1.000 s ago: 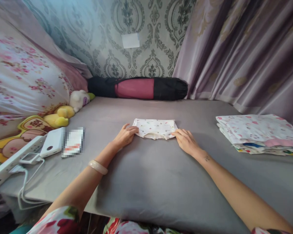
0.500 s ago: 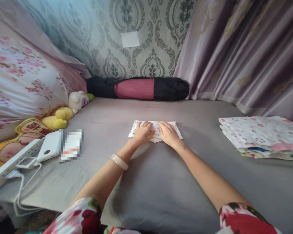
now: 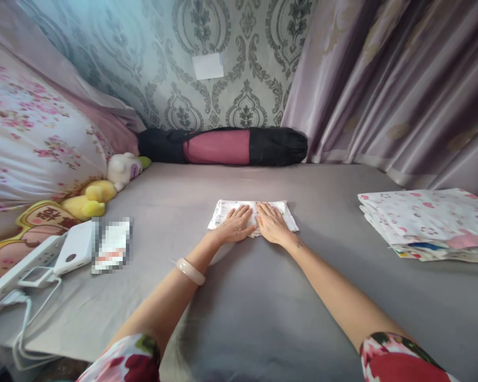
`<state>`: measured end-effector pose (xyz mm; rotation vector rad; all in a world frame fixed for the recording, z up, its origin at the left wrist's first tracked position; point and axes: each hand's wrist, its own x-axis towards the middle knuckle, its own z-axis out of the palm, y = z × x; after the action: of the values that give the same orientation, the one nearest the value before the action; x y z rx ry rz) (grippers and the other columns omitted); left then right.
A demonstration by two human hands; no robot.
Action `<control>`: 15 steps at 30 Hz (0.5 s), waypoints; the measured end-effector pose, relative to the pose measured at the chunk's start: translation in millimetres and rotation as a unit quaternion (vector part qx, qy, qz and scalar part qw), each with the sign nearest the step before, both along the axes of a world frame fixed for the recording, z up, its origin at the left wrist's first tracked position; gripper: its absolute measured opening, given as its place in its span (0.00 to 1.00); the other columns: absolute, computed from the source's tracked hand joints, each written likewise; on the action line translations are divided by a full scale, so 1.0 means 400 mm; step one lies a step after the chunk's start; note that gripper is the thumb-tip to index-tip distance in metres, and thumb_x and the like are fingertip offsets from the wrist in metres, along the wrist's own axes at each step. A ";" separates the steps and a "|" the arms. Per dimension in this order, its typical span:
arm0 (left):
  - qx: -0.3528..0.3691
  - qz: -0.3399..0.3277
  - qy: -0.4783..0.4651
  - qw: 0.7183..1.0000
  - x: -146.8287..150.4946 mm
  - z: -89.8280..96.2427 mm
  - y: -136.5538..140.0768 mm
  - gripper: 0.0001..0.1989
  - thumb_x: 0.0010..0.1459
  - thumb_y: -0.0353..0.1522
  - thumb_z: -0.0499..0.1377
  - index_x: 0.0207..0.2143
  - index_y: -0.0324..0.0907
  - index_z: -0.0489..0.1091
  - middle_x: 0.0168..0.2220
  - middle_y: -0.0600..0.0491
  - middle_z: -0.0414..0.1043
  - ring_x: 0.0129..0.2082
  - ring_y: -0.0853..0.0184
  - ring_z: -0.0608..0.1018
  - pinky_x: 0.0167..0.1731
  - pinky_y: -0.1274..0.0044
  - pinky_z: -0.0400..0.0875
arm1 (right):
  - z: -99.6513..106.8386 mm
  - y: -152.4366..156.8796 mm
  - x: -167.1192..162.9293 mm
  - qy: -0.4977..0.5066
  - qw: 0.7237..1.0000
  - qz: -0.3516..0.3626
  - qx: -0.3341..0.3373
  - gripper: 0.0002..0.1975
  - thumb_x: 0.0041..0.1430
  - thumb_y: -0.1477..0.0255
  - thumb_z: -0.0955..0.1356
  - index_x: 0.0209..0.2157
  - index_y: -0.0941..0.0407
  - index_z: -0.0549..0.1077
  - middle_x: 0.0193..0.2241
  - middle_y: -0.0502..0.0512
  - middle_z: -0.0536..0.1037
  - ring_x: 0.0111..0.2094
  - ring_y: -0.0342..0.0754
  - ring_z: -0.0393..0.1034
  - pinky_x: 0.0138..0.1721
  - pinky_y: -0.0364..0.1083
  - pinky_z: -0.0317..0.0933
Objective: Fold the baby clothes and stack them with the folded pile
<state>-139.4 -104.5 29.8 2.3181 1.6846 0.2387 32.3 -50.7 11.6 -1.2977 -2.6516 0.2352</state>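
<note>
A small folded white cloth (image 3: 225, 208) with a fine print lies on the grey bed sheet (image 3: 239, 297) in the middle of the view. Flat on its left half rests my left hand (image 3: 236, 225), fingers stretched out. My right hand (image 3: 272, 222) presses on the right half, its fingers also extended. The two hands lie close together, and they cover much of the cloth's centre and near edge. A pale bangle (image 3: 190, 271) circles my left wrist.
At the right lies a stack of folded printed cloths (image 3: 426, 217). A black and pink rolled bag (image 3: 217, 147) runs along the wall. To the left are a power strip (image 3: 32, 265), a white power bank (image 3: 75, 246), cables and plush toys (image 3: 90, 199).
Both hands have flattened out on the cloth, their fingers straighter than before. The view has shifted slightly; the cloth stays in place on the sheet.
</note>
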 end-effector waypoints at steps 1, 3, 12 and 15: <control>0.017 0.014 -0.008 1.000 0.003 0.002 0.006 0.28 0.68 0.43 0.42 0.63 0.38 0.56 0.67 0.42 0.54 0.68 0.59 0.55 0.64 0.63 0.51 | 0.006 0.004 -0.003 0.002 1.000 0.001 -0.004 0.26 0.70 0.68 0.52 0.65 0.63 0.58 0.66 0.60 0.57 0.67 0.55 0.46 0.66 0.57 0.42; 0.060 0.063 -0.010 0.996 0.011 0.003 0.019 0.22 0.68 0.36 0.42 0.58 0.39 0.63 0.62 0.43 0.63 0.64 0.61 0.63 0.62 0.65 0.56 | 0.016 0.012 -0.012 0.012 1.000 -0.008 -0.002 0.25 0.70 0.69 0.52 0.64 0.62 0.60 0.65 0.61 0.59 0.67 0.55 0.48 0.65 0.58 0.43; 0.095 0.148 0.052 0.983 0.050 -0.060 0.039 0.24 0.68 0.33 0.41 0.64 0.38 0.56 0.66 0.45 0.57 0.67 0.57 0.56 0.65 0.57 0.49 | -0.019 -0.002 -0.044 0.022 0.998 0.005 0.054 0.27 0.69 0.71 0.51 0.65 0.66 0.57 0.65 0.62 0.59 0.67 0.54 0.46 0.66 0.56 0.41; 0.091 0.152 0.053 0.983 0.051 -0.069 0.037 0.25 0.68 0.33 0.40 0.65 0.38 0.55 0.66 0.46 0.56 0.67 0.58 0.56 0.65 0.57 0.49 | -0.031 -0.004 -0.042 0.028 0.998 0.002 0.064 0.27 0.70 0.71 0.52 0.65 0.65 0.57 0.65 0.62 0.59 0.67 0.54 0.47 0.66 0.57 0.41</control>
<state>-118.9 -89.6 2.3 2.2219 2.1525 0.3477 15.4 -52.3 -0.7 -1.2275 -2.5761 0.0993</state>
